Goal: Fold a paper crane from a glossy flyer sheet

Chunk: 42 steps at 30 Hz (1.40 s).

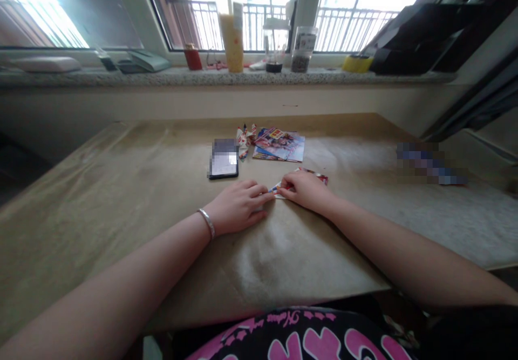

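Observation:
Both my hands rest on the table [121, 198] and meet over a small piece of colourful printed paper [319, 176]. My left hand [238, 206], with a silver bracelet on its wrist, lies palm down with its fingertips pressed on the paper's left tip. My right hand [305, 190] covers most of the paper, fingers curled and pressing it flat. Only the paper's red-and-white edges show past the fingers.
A phone [224, 158] lies just beyond my left hand. A stack of colourful sheets [281, 145] and small folded paper pieces [244, 136] lie behind it. The windowsill holds an orange drink cup [232, 31], jars [302, 49] and a red can [192, 56].

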Each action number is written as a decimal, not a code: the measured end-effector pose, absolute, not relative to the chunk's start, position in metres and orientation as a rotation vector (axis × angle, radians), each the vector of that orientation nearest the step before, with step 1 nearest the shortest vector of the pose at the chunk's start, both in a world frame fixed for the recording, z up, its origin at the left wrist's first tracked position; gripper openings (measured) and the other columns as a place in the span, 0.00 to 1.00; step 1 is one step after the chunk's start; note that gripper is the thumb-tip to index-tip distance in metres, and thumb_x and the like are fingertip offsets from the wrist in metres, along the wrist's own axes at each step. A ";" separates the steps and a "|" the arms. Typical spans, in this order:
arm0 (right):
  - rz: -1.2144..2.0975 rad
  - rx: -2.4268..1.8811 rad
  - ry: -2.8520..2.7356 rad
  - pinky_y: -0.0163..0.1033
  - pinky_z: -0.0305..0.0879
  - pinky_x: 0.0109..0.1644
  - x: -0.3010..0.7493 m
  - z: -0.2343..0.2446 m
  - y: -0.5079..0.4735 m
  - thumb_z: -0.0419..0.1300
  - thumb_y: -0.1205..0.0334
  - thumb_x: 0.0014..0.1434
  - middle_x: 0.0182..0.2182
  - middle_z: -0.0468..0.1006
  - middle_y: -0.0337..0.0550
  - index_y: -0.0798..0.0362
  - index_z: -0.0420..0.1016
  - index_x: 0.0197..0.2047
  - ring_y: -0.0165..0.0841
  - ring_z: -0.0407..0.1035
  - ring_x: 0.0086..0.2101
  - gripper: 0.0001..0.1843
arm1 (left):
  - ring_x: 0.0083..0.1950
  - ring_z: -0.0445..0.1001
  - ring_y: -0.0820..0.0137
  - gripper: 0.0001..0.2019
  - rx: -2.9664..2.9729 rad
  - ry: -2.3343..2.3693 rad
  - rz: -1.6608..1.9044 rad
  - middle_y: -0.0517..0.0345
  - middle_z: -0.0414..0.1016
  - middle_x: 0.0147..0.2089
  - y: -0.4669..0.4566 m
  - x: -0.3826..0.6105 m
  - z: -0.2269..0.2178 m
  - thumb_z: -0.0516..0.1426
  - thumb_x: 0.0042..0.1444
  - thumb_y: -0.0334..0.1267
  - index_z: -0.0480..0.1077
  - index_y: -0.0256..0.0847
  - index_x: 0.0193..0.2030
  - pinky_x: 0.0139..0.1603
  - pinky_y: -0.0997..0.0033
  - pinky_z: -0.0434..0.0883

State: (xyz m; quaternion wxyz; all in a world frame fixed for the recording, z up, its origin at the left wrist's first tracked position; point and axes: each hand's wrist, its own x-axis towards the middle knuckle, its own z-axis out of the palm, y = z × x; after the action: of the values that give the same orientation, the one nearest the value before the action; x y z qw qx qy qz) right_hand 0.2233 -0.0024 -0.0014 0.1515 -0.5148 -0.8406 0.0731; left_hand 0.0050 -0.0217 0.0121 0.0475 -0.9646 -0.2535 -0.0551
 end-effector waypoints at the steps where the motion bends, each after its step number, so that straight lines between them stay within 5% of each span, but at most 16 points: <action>1: 0.211 -1.481 -2.415 0.35 0.56 0.35 0.223 -0.001 -0.002 0.58 0.56 0.56 0.30 0.79 0.43 0.53 0.74 0.30 0.33 0.68 0.31 0.10 | 0.50 0.65 0.62 0.20 -2.937 -0.769 -0.166 0.51 0.69 0.52 -0.022 0.005 0.012 0.50 0.62 0.44 0.62 0.42 0.59 0.51 0.61 0.66; 26: 0.236 -1.468 -2.408 0.34 0.55 0.34 0.225 -0.001 -0.003 0.59 0.57 0.56 0.29 0.78 0.42 0.53 0.74 0.30 0.31 0.67 0.30 0.09 | 0.52 0.66 0.63 0.21 -2.934 -0.655 -0.107 0.52 0.71 0.52 -0.021 -0.001 0.020 0.52 0.61 0.42 0.61 0.40 0.59 0.55 0.62 0.63; 42: 0.238 -1.464 -2.396 0.34 0.53 0.32 0.225 -0.001 -0.004 0.59 0.56 0.56 0.29 0.78 0.42 0.53 0.73 0.29 0.31 0.67 0.30 0.09 | 0.50 0.69 0.65 0.20 -2.995 -0.706 -0.098 0.54 0.73 0.52 -0.017 -0.007 0.029 0.51 0.53 0.28 0.67 0.40 0.54 0.53 0.64 0.67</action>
State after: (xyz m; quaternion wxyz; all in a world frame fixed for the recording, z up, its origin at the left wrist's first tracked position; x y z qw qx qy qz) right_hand 0.2251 -0.0036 -0.0013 0.1609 -0.5128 -0.8392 0.0835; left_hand -0.0073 -0.0167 0.0286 0.0312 -0.9723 -0.2293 -0.0317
